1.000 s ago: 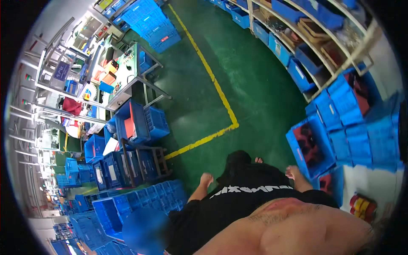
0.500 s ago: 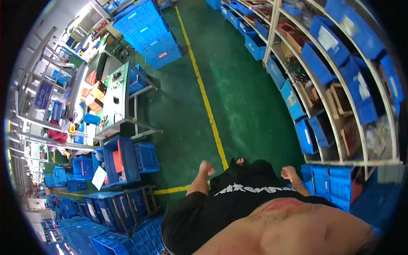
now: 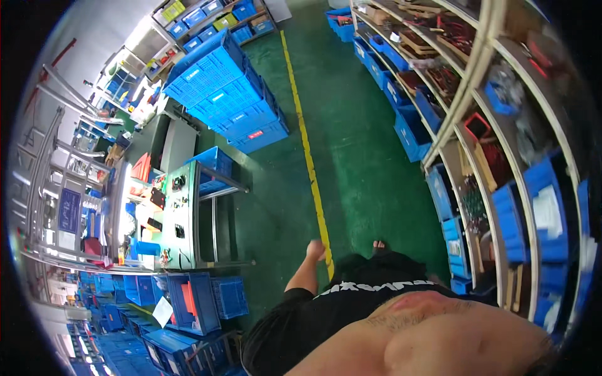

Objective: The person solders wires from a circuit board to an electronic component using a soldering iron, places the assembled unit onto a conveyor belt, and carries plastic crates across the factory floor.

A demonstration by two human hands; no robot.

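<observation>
My left hand hangs in front of me, beside the yellow floor line. Its fingers look loosely curled, and I see nothing in them. Of my right hand, only a dim sliver shows past the black shirt; its fingers are hidden. Neither hand touches a bin or a shelf. The tips of one foot show on the green floor ahead of my body.
On the left, a workbench carries small parts, with blue crates below. A tall stack of blue crates stands ahead, left of the line. Shelving with blue bins lines the right side.
I have moved along the aisle; the bench, crate stack and shelves sit lower in view. My left hand has swung forward slightly, and my right hand has dropped mostly out of sight.
</observation>
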